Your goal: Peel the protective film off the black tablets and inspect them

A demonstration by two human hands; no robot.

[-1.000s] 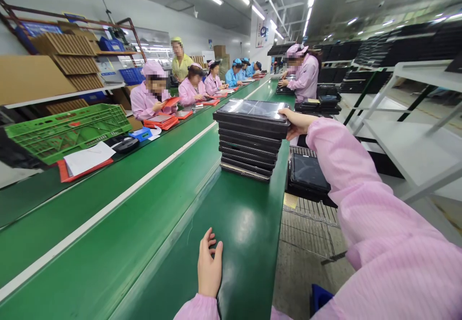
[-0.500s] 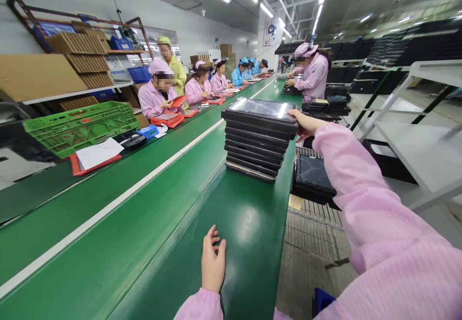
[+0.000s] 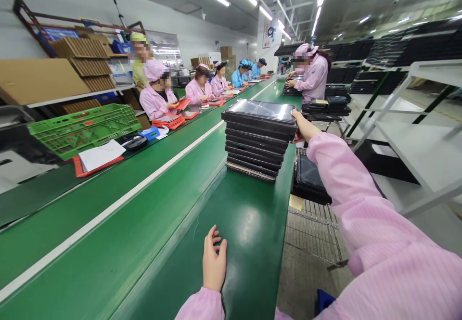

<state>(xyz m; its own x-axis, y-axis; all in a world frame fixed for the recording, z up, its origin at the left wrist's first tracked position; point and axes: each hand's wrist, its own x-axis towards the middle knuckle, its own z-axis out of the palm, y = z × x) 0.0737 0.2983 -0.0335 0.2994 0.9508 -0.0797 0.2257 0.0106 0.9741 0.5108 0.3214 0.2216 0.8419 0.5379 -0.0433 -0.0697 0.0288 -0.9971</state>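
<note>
A tall stack of black trays (image 3: 254, 147) stands on the green work surface (image 3: 173, 224) ahead of me. In the top tray (image 3: 260, 113) lie flat, glossy dark panels that reflect the ceiling lights. My right hand (image 3: 302, 126) grips the right side of the stack near its top, on the upper tray's edge; some of its fingers are hidden behind that edge. Closer to me, my left hand (image 3: 214, 260) rests over the green surface, fingers loosely bent and apart, holding nothing. A gap of green surface separates it from the stack.
On a wire rack (image 3: 314, 224) at the right sit more black trays (image 3: 309, 178). A white shelf frame (image 3: 426, 132) stands farther right. Across the line are a green crate (image 3: 86, 127), papers (image 3: 101, 155) and seated co-workers. One co-worker (image 3: 314, 74) stands at the far right side.
My right hand has shifted slightly lower and leftward along the tray's edge, its forearm moving left. The stack and my left hand stay put. Across the line, the person in yellow has moved left.
</note>
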